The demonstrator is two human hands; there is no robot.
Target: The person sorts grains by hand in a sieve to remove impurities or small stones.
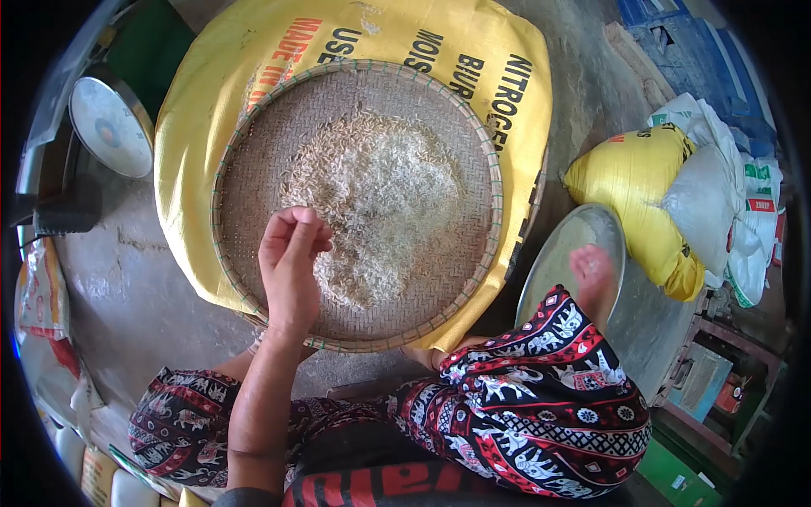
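Note:
A round woven bamboo tray (253, 144) lies on a flat yellow printed sack (203, 76) on the floor. A thin layer of rice grains (380, 194), some still in husks, is spread over its middle. My left hand (291, 266) hovers over the tray's near-left part, at the edge of the rice. Its fingertips are pinched together; anything between them is too small to see. My right hand is out of view. My crossed legs in patterned trousers (524, 397) sit below the tray.
A round metal plate (562, 245) lies right of the tray, with my bare foot (593, 272) on it. A full yellow sack (642, 194) and white bags (726, 211) stand at the right. A scale dial (110, 127) is at the far left on the concrete floor.

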